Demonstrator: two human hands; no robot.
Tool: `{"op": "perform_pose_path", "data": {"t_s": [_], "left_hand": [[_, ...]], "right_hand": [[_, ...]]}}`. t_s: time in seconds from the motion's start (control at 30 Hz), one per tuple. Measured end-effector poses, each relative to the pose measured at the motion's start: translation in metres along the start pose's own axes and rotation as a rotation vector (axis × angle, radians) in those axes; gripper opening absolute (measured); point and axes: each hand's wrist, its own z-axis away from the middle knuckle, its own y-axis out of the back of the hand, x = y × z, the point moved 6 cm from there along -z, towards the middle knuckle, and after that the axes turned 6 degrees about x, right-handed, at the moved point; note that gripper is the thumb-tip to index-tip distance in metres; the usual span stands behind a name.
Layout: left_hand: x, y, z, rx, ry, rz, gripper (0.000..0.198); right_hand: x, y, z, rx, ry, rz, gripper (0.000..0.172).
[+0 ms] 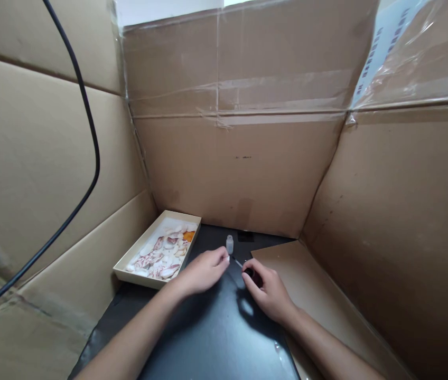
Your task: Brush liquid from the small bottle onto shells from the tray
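My left hand (208,270) is closed in a pinch, with a small white piece (229,259) showing at its fingertips. The piece is too small to name surely. My right hand (268,289) grips the dark round handle of a small brush (238,262). Its thin stem points left, and its dark tip is close to the white piece; whether they touch I cannot tell. Just beyond both hands a small clear bottle (230,245) stands upright on the black tabletop (208,338). To the left, a shallow cream tray (124,265) holds several seashells (162,258), white, reddish-patterned and one orange.
Tall cardboard walls (224,174) enclose the surface at left, back and right. A flat cardboard sheet (307,279) lies along the right side. One black cable (89,105) hangs down across the left wall. A small black patch (245,236) lies near the back wall.
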Motion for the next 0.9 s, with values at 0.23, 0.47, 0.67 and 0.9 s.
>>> {"op": "perform_pose_path", "data": {"t_s": [0.23, 0.47, 0.67, 0.9], "left_hand": [[-0.016, 0.102, 0.003, 0.143, 0.248, -0.510, 0.011], [0.006, 0.075, 0.006, 0.227, 0.056, -0.299, 0.008], [-0.017, -0.040, -0.006, -0.212, 0.171, 0.271, 0.015], [-0.035, -0.061, -0.012, -0.474, 0.351, 0.762, 0.036]], "right_hand": [[0.000, -0.003, 0.002, -0.007, 0.010, -0.003, 0.012], [0.001, 0.001, 0.001, 0.053, 0.012, -0.010, 0.013], [0.005, 0.009, 0.000, 0.162, 0.013, -0.011, 0.015], [0.011, 0.009, 0.001, 0.162, -0.019, -0.009, 0.018]]}}
